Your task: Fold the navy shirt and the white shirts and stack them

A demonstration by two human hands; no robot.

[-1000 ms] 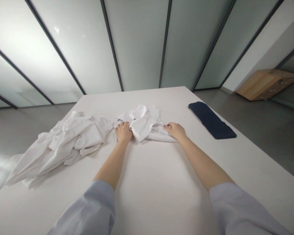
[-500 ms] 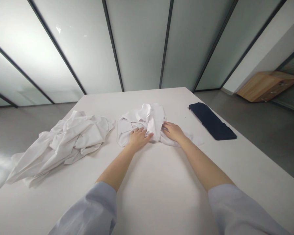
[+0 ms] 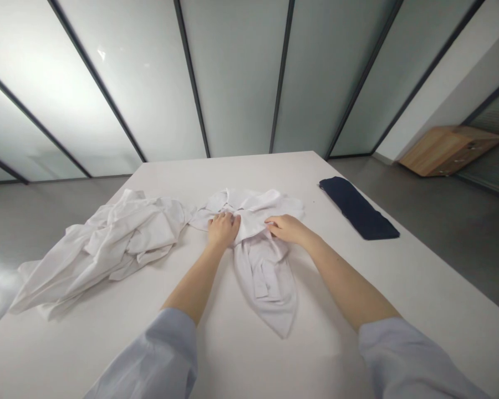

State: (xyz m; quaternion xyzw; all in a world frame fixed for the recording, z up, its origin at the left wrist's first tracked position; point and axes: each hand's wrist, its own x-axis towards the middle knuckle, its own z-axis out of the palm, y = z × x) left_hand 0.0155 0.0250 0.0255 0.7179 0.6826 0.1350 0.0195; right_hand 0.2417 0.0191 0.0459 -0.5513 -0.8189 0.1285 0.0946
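A rumpled white shirt [image 3: 253, 216] is bunched on the table in front of me, one part of it hanging toward me in a long pointed flap. My left hand [image 3: 223, 228] rests on its left side, palm down, with the fingers lying over the cloth and the thumb apart. At the shirt's right, my right hand [image 3: 286, 228] pinches the edge of the upper layer between thumb and fingers. Several fingertips of that hand are partly hidden.
To the left lies a heap of white cloth [image 3: 120, 238], its near end at the table edge. A folded dark navy cloth [image 3: 357, 208] is near the right edge of the white table [image 3: 149, 343]. Beyond stand frosted glass panels and a wooden cabinet [image 3: 444, 149].
The shirt has been spread: a flap now hangs toward me and its upper layer reaches farther right. My left hand shifted slightly left, my right hand slightly nearer me.
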